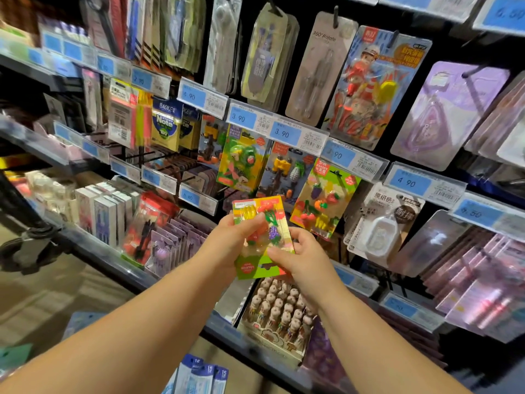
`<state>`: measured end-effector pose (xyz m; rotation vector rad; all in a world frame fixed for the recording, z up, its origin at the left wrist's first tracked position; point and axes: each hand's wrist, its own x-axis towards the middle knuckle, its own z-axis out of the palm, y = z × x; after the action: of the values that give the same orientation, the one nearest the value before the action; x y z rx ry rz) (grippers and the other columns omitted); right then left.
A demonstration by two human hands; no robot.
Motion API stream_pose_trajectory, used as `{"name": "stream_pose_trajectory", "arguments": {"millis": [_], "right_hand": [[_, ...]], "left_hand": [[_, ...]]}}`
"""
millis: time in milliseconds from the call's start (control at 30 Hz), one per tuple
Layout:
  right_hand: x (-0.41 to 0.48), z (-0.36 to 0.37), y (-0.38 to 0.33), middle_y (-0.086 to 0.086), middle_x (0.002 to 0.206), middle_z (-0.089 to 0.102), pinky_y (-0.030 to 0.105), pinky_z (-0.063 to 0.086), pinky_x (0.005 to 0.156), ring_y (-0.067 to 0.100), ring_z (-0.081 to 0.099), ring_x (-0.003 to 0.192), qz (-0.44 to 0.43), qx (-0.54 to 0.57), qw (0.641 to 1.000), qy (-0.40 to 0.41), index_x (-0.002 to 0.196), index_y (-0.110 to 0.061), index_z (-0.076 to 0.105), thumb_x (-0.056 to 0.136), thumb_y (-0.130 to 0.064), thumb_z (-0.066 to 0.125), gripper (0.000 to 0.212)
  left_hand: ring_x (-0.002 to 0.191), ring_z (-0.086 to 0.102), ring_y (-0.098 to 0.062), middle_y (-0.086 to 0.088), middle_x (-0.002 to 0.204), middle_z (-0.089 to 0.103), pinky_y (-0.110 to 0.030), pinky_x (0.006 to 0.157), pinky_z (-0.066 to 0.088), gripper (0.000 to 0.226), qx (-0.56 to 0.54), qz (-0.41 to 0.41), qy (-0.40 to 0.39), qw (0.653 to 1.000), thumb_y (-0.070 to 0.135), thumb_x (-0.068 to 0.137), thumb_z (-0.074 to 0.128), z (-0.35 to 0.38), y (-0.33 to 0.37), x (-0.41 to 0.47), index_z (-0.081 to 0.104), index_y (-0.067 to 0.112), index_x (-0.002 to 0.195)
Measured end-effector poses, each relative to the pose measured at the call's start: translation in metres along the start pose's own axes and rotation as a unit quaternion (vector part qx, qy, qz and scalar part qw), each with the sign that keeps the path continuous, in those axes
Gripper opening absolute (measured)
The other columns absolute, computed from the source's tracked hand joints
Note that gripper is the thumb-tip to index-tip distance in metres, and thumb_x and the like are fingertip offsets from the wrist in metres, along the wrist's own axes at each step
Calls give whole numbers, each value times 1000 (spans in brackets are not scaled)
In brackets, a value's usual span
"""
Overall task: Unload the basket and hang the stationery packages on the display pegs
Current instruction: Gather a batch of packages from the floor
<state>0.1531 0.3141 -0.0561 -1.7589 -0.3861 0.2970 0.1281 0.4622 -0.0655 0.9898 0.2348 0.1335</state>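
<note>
- The fruit eraser pack [262, 234] is held in front of the display pegs, just below-left of its hanging twin [321, 200].
- The left grip [235, 237] curls round the pack's left edge; the right grip [298, 257] pinches its lower right corner.
- The pack's header points down, so it probably needs turning before its hole meets a peg.
- Readable: "ESASEN" on the twin, "BAOKE" and "Note 100" on the sticky notes [166, 123], "360° Rotate" on a grey card [321, 69], and 3.90 on a price tag [241, 118].

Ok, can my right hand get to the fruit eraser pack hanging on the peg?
Probably yes. The hanging fruit eraser pack sits just above and right of your right hand with nothing between them, though it and the left hand both grip the held pack.
</note>
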Motion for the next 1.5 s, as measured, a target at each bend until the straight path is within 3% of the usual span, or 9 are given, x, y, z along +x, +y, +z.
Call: {"name": "stream_pose_trajectory", "arguments": {"millis": [100,267,433,500,733,833,933,1133,1500], "right_hand": [[3,-6,0,6,102,73,38,59,79,19,71,88,-13,-2,1000,12,107,-20,62,89,-5,67,24],[6,-15,-3,12,104,71,49,58,84,28,71,92,-30,62,991,115,107,-23,61,82,0,73,36],[9,-23,-6,-5,97,65,33,53,78,9,64,83,-40,100,964,242,118,-20,48,85,-11,74,43],[11,-25,-6,2,108,66,40,54,85,16,66,93,-27,108,957,267,115,-20,51,85,-17,75,39],[3,-13,-4,16,100,72,33,59,73,26,72,89,-39,141,981,130,107,-4,59,82,2,72,29],[4,-10,-1,18,102,72,51,56,87,34,70,96,-40,119,982,142,105,-6,59,82,0,72,27],[5,-17,-5,15,103,71,45,58,84,30,69,95,-48,110,983,140,108,-9,57,87,3,65,26],[8,-32,-6,8,111,70,46,54,93,21,68,101,-43,117,981,150,129,-17,41,91,-4,64,47],[15,-51,-10,-12,91,59,14,42,67,2,61,84,-115,55,957,260,111,-22,42,90,-16,68,35]], "left_hand": [[58,65,-15,-8,91,68,-31,53,54,52,-17,-10,0,1000,31,74,81,-3,7,1,64,4,115],[61,59,-12,-2,77,66,-23,56,44,11,-5,-6,33,999,23,88,69,-9,11,2,66,13,88],[58,66,-9,-3,87,72,-16,44,47,22,91,-43,-50,994,16,90,68,-12,12,-3,65,11,111],[67,71,-12,-5,92,74,-17,49,51,19,110,-54,-88,988,9,91,65,-8,11,-7,65,10,110],[79,73,-19,-9,98,75,-27,64,60,27,14,-13,-88,996,1,89,61,5,-2,-6,63,7,115],[78,72,-17,-6,96,75,-26,62,58,31,28,-19,-92,995,3,84,68,10,-9,-6,63,8,114],[76,68,-13,-2,96,73,-25,65,49,53,73,-26,-50,996,22,72,84,11,-11,-5,59,13,118],[85,65,-17,-3,103,74,-31,70,46,22,226,68,11,972,36,87,71,13,-14,3,64,28,107],[83,61,-7,5,97,68,-24,66,47,36,404,137,42,903,42,84,72,60,-4,15,58,29,115]]}}
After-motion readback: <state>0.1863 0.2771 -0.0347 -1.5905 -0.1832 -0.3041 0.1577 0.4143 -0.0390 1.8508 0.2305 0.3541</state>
